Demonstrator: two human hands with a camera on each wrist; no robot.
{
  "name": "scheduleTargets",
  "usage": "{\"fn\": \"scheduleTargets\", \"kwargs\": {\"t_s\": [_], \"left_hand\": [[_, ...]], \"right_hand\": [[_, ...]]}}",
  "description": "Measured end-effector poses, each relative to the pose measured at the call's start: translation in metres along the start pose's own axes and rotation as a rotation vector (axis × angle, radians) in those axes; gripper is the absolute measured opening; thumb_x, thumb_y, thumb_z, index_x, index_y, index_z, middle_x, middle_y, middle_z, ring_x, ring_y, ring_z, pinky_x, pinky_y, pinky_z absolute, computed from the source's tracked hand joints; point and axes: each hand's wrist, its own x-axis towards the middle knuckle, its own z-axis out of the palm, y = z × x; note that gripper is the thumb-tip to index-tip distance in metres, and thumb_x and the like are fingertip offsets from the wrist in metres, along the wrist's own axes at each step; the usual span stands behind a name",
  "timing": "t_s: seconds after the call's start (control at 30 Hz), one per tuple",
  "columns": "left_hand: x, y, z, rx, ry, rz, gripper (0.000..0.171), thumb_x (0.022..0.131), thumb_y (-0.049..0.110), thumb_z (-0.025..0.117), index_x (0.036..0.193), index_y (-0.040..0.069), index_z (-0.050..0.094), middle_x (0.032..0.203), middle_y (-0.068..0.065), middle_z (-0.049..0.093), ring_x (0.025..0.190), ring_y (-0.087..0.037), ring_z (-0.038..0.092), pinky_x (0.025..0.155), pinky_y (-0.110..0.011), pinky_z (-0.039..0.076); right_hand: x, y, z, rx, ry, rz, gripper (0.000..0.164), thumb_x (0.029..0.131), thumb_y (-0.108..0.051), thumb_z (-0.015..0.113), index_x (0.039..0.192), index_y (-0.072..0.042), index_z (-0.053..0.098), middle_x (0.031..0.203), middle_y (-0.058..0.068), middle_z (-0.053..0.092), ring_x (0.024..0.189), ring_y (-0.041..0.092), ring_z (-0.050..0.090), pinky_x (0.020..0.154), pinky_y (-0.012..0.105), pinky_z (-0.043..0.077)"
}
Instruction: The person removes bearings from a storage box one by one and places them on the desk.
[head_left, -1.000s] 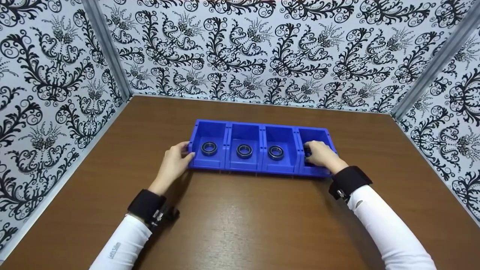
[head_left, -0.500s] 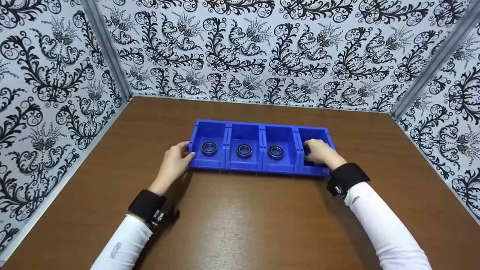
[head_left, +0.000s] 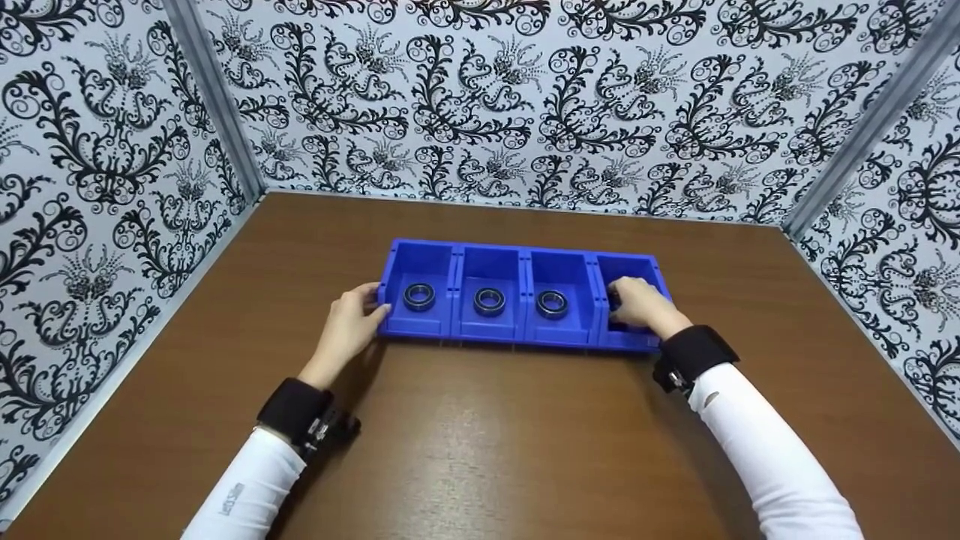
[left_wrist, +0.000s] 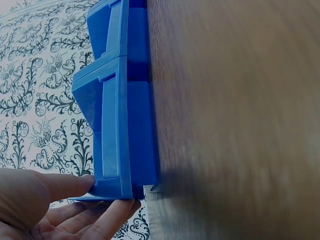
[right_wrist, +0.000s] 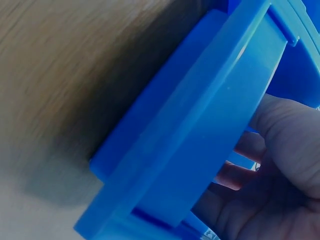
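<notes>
A blue plastic bin row [head_left: 487, 332] with several compartments sits on the table. My left hand [head_left: 346, 324] grips its left end wall; in the left wrist view the thumb [left_wrist: 70, 185] lies inside the rim and the fingers are outside. Inside the rightmost compartment, my right hand [head_left: 643, 306] has its fingertips down around a dark bearing [head_left: 615, 301], mostly hidden by the hand. The front lip hides these fingertips in the right wrist view. Flat in the other compartments lie a left bearing [head_left: 418, 308], a middle bearing [head_left: 489, 313] and a third bearing [head_left: 552, 316], one in each.
The brown wooden table [head_left: 465, 435] extends in front of the bin row and to both sides. Behind and beside it stand panels with black-and-white scroll pattern [head_left: 480, 97], joined by grey corner posts [head_left: 217, 97]. Each wrist wears a black strap [head_left: 292, 411].
My right hand and forearm have shifted slightly left and up within the rightmost compartment, then held steady. The left hand, the bin row and the three visible bearings stay put.
</notes>
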Motion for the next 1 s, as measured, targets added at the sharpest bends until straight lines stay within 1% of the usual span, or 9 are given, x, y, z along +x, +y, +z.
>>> {"fn": "scheduleTargets", "kwargs": {"t_s": [0.27,0.47,0.6,0.83,1.0], "left_hand": [[0.002,0.0,-0.001,0.009,0.015,0.021,0.044,0.097,0.004,0.064,0.138,-0.012,0.056,0.129,-0.031,0.067,0.119,-0.042,0.069,0.104,-0.052,0.055],[0.0,-0.001,-0.001,0.013,0.003,0.008,0.044,0.099,0.005,0.063,0.139,-0.011,0.056,0.131,-0.031,0.066,0.122,-0.042,0.068,0.106,-0.052,0.054],[0.0,-0.001,-0.001,0.008,0.002,0.009,0.044,0.099,0.004,0.062,0.139,-0.011,0.055,0.132,-0.032,0.065,0.122,-0.043,0.067,0.106,-0.052,0.054],[0.0,0.0,-0.001,-0.004,0.002,0.015,0.044,0.099,0.003,0.062,0.139,-0.012,0.055,0.133,-0.033,0.064,0.122,-0.043,0.067,0.107,-0.052,0.054],[0.0,0.0,0.0,-0.009,0.002,0.016,0.044,0.098,0.003,0.062,0.138,-0.012,0.055,0.132,-0.032,0.065,0.123,-0.043,0.067,0.107,-0.052,0.054]], "right_hand": [[-0.001,-0.002,-0.002,-0.005,-0.016,0.009,0.044,0.08,-0.01,0.076,0.117,0.012,0.066,0.119,0.034,0.069,0.115,0.052,0.065,0.098,0.065,0.052],[-0.002,-0.002,-0.004,0.003,-0.019,0.01,0.046,0.079,-0.009,0.076,0.12,0.012,0.066,0.121,0.034,0.068,0.116,0.051,0.064,0.099,0.065,0.052],[-0.003,-0.001,-0.005,0.003,-0.01,0.001,0.045,0.078,-0.007,0.074,0.119,0.011,0.067,0.12,0.034,0.068,0.115,0.051,0.064,0.098,0.064,0.053],[-0.003,-0.001,-0.01,0.008,0.011,-0.016,0.045,0.074,-0.007,0.072,0.116,0.008,0.07,0.117,0.032,0.071,0.107,0.048,0.066,0.094,0.064,0.054],[-0.004,-0.001,-0.012,0.01,0.017,-0.019,0.046,0.074,-0.006,0.071,0.117,0.009,0.07,0.119,0.032,0.071,0.108,0.047,0.066,0.096,0.063,0.053]]}}
